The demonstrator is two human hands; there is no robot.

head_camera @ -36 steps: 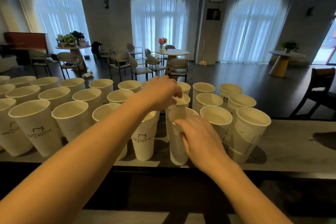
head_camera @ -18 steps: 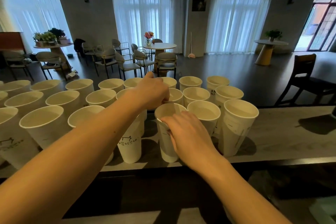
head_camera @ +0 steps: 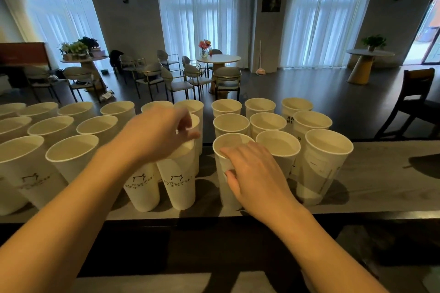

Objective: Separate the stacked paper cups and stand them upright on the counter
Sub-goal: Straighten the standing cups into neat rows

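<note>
Paper cups all upright on the table [head_camera: 381,173], mouths up, long axes vertical, slight lean outward from lens distortion. They fill the table from 9 o'clock through to about 2 o'clock, in roughly three rows.

Right hand [head_camera: 254,178]: reaching in from 5 o'clock, palm down, fingers curled round the near-row centre cup [head_camera: 226,150], thumb on the near wall, index fingertip hooked over the rim. That cup stands on the table, base near the front edge.

Left hand [head_camera: 159,135]: coming in from 8 o'clock, forearm crossing the front-row cups. Fingers bunched, pinching the rim of the printed cup [head_camera: 179,181] just left of the right hand's cup. Motion blur on the fingertips, so exact contact is hard to read. A second printed cup [head_camera: 142,188] stands touching it at 9 o'clock, partly under the wrist.

Tall stacked-looking cup [head_camera: 321,169] at 3 o'clock of the right hand, seam lines visible through the wall; can't tell how many are nested.

Background: round café table [head_camera: 218,59] with flowers [head_camera: 204,44], chairs around it, at 12 o'clock.
</note>
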